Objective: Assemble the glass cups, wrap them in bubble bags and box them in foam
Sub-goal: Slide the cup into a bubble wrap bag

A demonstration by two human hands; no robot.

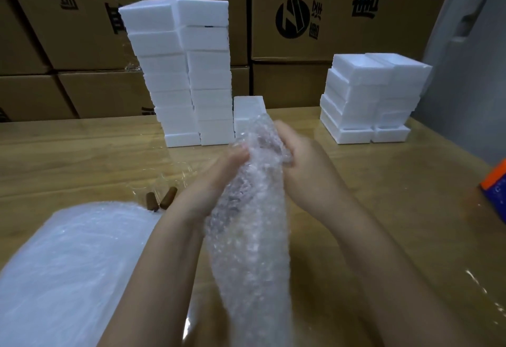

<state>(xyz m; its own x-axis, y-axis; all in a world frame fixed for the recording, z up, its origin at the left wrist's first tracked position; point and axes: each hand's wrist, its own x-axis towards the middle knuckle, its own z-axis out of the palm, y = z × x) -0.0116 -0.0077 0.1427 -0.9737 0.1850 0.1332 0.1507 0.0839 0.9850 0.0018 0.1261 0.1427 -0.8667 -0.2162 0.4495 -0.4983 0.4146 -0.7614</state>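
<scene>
A long clear bubble bag (pixel 252 226) stands between my forearms, held above the wooden table. My left hand (pixel 219 174) grips its left side near the top. My right hand (pixel 304 155) curls round the upper right part. Something darker shows faintly through the bubbles; I cannot tell its shape. Right behind the bag's top sits a single white foam box (pixel 247 108).
Two tall stacks of white foam boxes (pixel 180 73) rise at the back centre, and a lower double stack of foam boxes (pixel 369 97) stands at the back right. A pile of bubble bags (pixel 68 270) lies front left, two brown cork-like cylinders (pixel 161 199) beside it. Cardboard cartons (pixel 328 12) wall the back. An orange-blue box (pixel 495 185) pokes in at right.
</scene>
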